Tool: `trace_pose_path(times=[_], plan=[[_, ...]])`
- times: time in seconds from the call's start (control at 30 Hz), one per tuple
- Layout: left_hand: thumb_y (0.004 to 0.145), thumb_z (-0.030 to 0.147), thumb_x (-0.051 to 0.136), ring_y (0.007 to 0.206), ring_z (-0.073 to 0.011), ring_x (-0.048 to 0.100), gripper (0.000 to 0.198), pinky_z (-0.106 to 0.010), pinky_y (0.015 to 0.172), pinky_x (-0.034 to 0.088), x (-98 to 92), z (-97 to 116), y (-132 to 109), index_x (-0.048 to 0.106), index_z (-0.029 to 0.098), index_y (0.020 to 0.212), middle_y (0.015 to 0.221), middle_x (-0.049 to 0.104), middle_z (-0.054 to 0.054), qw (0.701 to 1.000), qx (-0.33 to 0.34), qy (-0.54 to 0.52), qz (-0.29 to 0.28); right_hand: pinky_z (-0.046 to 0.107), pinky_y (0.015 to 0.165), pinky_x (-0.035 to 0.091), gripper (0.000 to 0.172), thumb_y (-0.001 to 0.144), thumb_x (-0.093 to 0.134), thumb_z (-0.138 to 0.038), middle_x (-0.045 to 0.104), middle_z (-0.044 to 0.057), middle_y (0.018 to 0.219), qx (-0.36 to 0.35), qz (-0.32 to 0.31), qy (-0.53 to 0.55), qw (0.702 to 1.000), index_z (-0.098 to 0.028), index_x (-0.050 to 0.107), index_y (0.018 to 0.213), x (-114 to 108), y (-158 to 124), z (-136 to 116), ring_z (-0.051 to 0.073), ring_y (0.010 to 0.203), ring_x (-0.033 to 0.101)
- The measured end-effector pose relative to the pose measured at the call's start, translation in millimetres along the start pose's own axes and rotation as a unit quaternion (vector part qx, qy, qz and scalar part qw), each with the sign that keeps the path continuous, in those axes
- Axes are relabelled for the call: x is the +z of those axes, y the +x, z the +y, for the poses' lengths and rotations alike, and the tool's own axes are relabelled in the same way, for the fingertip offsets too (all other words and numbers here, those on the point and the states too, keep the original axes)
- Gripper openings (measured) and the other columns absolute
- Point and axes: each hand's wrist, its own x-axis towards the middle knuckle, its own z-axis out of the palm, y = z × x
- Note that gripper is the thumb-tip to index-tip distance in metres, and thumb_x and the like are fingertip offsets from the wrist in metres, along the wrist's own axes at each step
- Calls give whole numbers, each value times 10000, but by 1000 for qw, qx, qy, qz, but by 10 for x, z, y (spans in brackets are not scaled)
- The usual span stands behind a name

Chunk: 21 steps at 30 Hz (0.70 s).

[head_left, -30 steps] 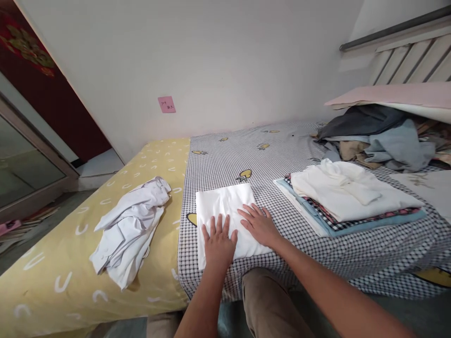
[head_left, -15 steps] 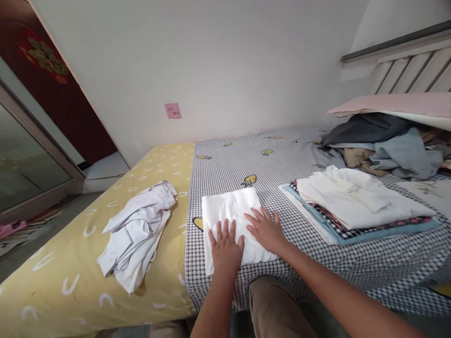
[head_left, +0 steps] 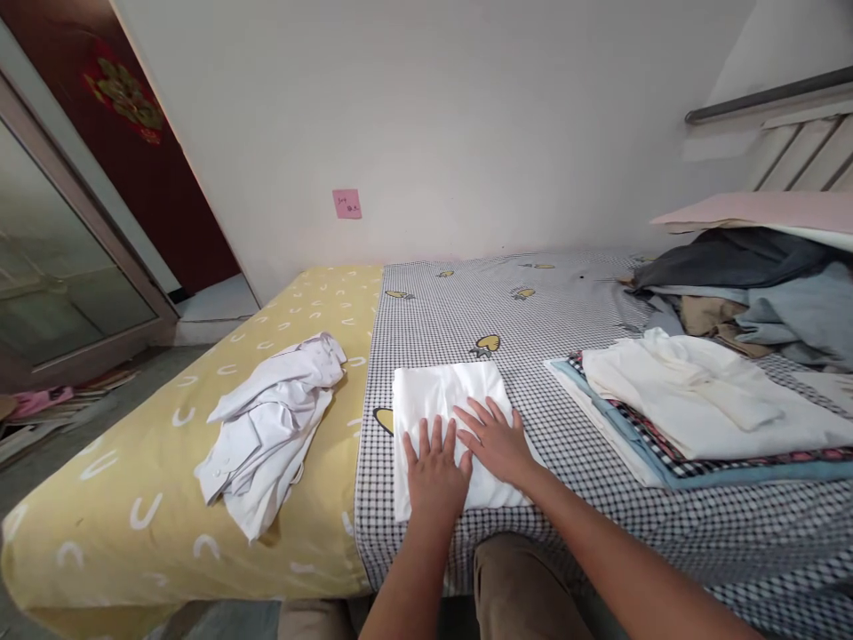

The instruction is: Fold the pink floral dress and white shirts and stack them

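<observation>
A white garment point(head_left: 433, 388), folded into a neat rectangle, lies on the checked sheet close to the bed's front edge. Both hands press on it from above. My left hand point(head_left: 436, 471) rests flat on its lower left part with fingers spread. My right hand point(head_left: 494, 440) lies flat on its right half, fingers apart and pointing up and left. To the left, a crumpled white shirt point(head_left: 273, 427) with buttons sits on the yellow sheet. At the right stands a stack of folded clothes point(head_left: 619, 427), a cream garment point(head_left: 693, 391) on top.
The bed has a yellow sheet point(head_left: 160, 427) on the left and a black-and-white checked sheet point(head_left: 453, 311) on the right. Heaped dark and blue-grey clothes point(head_left: 726, 258) lie at the far right, under something pink point(head_left: 766, 209). A wall point(head_left: 466, 116) bounds the back.
My right hand has slid a little left across the garment, nearer my left hand. The view has turned slightly left, so the scene sits further right.
</observation>
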Motion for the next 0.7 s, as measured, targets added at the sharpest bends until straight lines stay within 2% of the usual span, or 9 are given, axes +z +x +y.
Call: trace_pose_path(times=[0.2, 0.4, 0.57, 0.7], plan=[[979, 556, 468, 1492, -308, 395, 552, -642, 1240, 276, -40, 7, 5, 487, 324, 1479, 1559, 499, -19, 999, -14, -34, -13, 709, 1181, 164, 558, 1035, 209, -610, 281, -56, 1685, 4, 2, -4, 1000, -470, 343, 1559, 1, -6, 10, 308, 1557, 182], [980, 554, 472, 1487, -305, 403, 544, -634, 1243, 271, -33, 12, 2, 495, 320, 1471, 1553, 506, -23, 999, -14, -36, -2, 708, 1179, 173, 566, 1035, 201, -616, 284, -54, 1684, -1, 4, -7, 1000, -462, 344, 1561, 33, -1, 27, 309, 1557, 184], [981, 570, 456, 1484, -306, 407, 556, -635, 1242, 272, -13, 6, -1, 485, 325, 1479, 1555, 505, -21, 999, -9, -35, 6, 697, 1184, 177, 591, 1037, 202, -608, 283, -32, 1686, 1, 19, -9, 1000, -438, 237, 1602, 56, 0, 30, 298, 1559, 181], [982, 563, 464, 1481, -303, 413, 543, -626, 1246, 273, -11, 6, -4, 494, 326, 1470, 1548, 511, -19, 1000, -7, -25, 8, 707, 1178, 172, 542, 1044, 203, -594, 274, -60, 1688, -4, 10, -9, 1000, -497, 285, 1571, 24, -15, 13, 305, 1561, 174]])
